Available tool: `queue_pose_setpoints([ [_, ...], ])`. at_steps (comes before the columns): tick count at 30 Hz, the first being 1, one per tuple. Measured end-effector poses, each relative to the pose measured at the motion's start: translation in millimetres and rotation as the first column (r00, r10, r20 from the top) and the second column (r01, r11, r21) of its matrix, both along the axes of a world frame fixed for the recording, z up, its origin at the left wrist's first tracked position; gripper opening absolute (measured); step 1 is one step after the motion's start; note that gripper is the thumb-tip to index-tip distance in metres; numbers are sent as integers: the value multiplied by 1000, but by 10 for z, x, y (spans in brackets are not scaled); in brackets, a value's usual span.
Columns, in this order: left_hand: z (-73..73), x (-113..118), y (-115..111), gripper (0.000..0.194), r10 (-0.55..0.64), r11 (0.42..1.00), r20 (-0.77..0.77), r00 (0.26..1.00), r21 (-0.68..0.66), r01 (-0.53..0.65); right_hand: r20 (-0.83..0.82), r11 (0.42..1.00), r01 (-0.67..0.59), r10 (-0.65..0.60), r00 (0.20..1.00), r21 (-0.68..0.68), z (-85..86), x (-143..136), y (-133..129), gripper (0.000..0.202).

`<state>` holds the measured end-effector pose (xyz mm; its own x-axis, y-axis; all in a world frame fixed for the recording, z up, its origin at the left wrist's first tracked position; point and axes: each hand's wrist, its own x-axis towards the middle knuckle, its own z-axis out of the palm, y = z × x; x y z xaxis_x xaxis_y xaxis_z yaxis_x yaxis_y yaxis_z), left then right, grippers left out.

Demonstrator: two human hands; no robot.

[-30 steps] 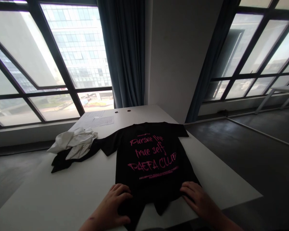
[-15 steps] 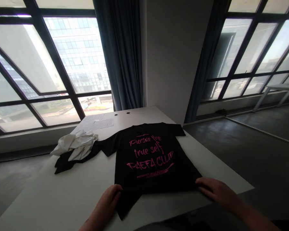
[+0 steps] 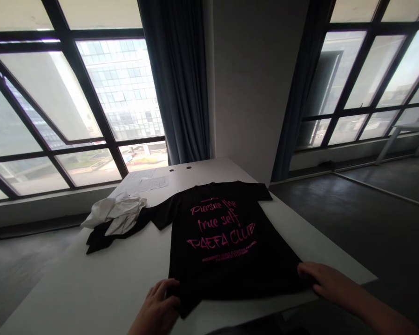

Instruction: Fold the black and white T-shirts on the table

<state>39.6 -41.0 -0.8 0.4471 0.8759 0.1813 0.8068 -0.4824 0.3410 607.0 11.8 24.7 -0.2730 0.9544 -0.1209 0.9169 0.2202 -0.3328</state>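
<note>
A black T-shirt (image 3: 212, 274) with pink lettering lies spread on the white table (image 3: 118, 288), its neck toward the far end and its hem toward me. At the lower left corner of the hem, my left hand (image 3: 157, 307) is closed on the cloth, its fingers curled over the edge. My right hand (image 3: 323, 281) pinches the lower right corner, near the table's edge; its fingertips are partly hidden. A dark flap of the shirt hangs out below the hem beside my left hand.
A crumpled white cloth (image 3: 115, 211) lies with a black garment (image 3: 99, 239) left of the shirt. Papers (image 3: 153, 183) rest farther back, near two round holes in the tabletop. Blue curtains (image 3: 181, 93), a pillar (image 3: 247, 93) and windows stand behind. Another table (image 3: 412, 126) is far right.
The shirt's hem has come nearer to me and its right corner has shifted outward with my right hand. The flap below the hem shows less. The view has tilted slightly upward.
</note>
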Motion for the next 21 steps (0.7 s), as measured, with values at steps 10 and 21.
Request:
queue_pose_setpoints([
  [10, 425, -292, -115, 46, 154, 907, 472, 868, -417, 66, -42, 999, -36, 37, 998, 19, 330, 92, -75, 22],
  [21, 509, 262, 103, 34, 100, 961, 145, 984, -270, -58, 53, 999, 9, -7, 999, -46, 192, -25, -56, 31],
])
